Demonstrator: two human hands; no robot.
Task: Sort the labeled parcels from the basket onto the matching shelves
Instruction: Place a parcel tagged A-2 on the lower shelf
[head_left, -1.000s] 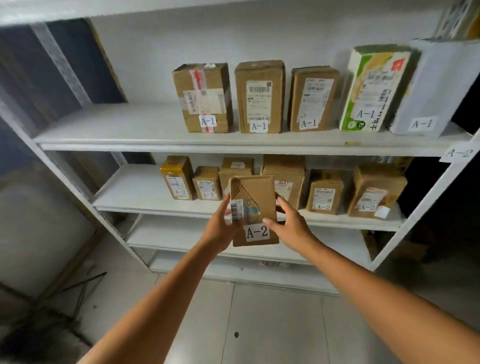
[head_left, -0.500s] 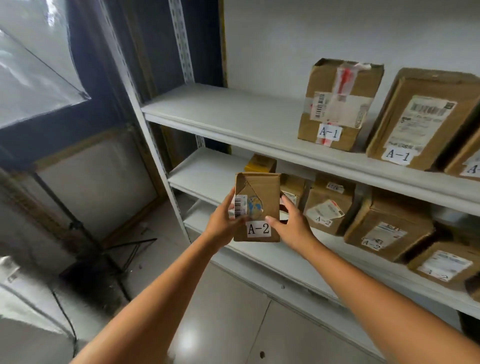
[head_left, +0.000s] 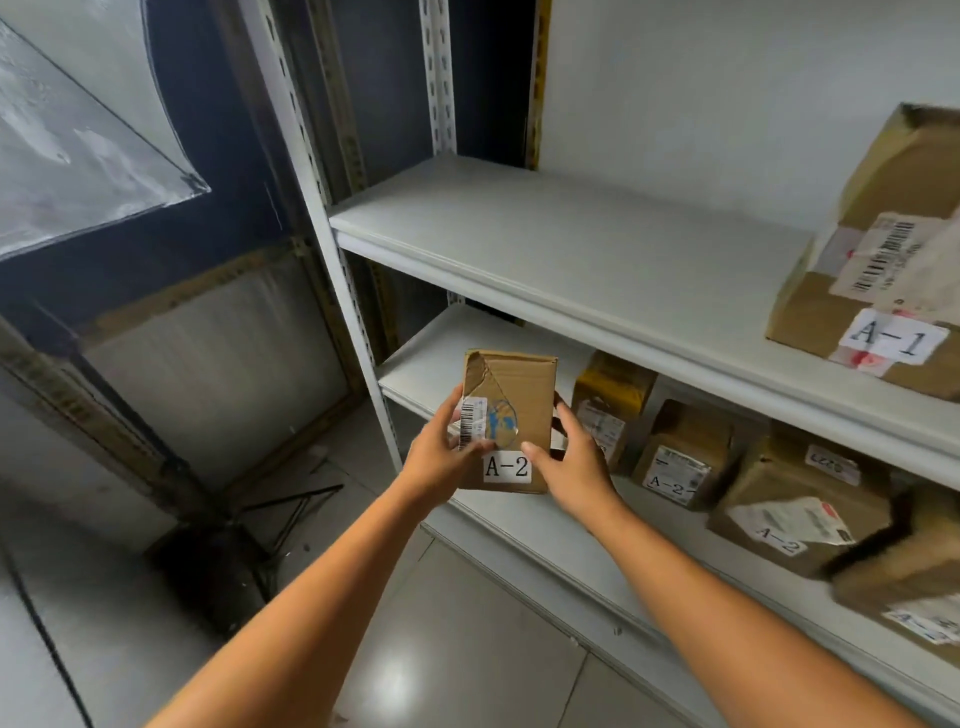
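Swinging left along the rack, the view was brought from the full shelves to their left end within the last second. The parcel (head_left: 511, 410) was kept upright, A-2 label outward, and was carried to the front of the A-2 shelf (head_left: 436, 358), before its bare left part and near the leftmost shelved A-2 box (head_left: 613, 405). It was not yet set down. The left grip (head_left: 441, 457) was pinched on the left edge, thumb over the barcode. The right grip (head_left: 576, 467) was curled round the right edge, thumb on the face. The A-1 shelf (head_left: 545, 244) above was passed over. Judged: label matched shelf, slot chosen, and only the push-in and release were left for this parcel.
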